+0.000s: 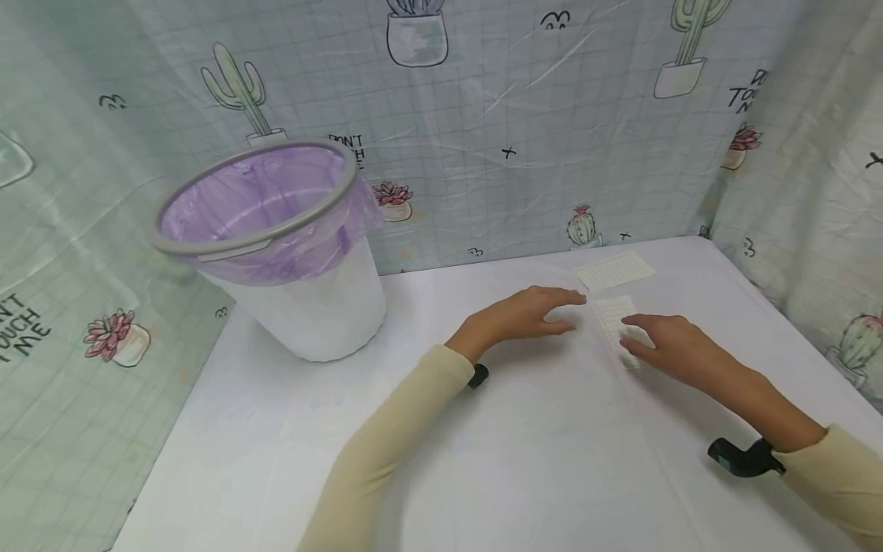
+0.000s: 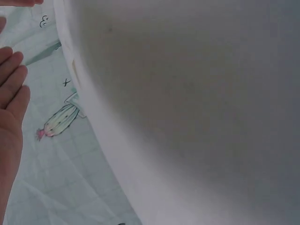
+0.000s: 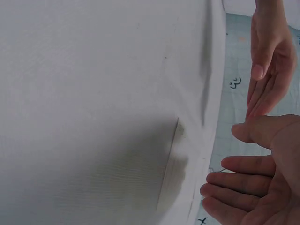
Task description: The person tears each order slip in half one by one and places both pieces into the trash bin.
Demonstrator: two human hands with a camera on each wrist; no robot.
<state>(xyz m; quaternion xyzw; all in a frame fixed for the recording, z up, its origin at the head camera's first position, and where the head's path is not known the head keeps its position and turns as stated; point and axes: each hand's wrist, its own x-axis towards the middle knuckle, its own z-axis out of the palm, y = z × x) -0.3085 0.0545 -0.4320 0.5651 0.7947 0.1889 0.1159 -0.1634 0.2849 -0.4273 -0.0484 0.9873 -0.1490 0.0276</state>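
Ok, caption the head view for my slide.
Bare hands over a white tabletop near two thin, pale rectangular sheets, with a round white bin lined in purple plastic.

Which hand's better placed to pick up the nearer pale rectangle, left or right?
Likely the right hand: in the head view it overlaps the nearer pale rectangle. The left hand sits just off the rectangle's left side. Both look empty.

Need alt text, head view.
A person's left hand and right hand extend, fingers open, near two pale lined sheets on a white table. A white bin with a purple liner stands on the left, before a cactus-print backdrop.
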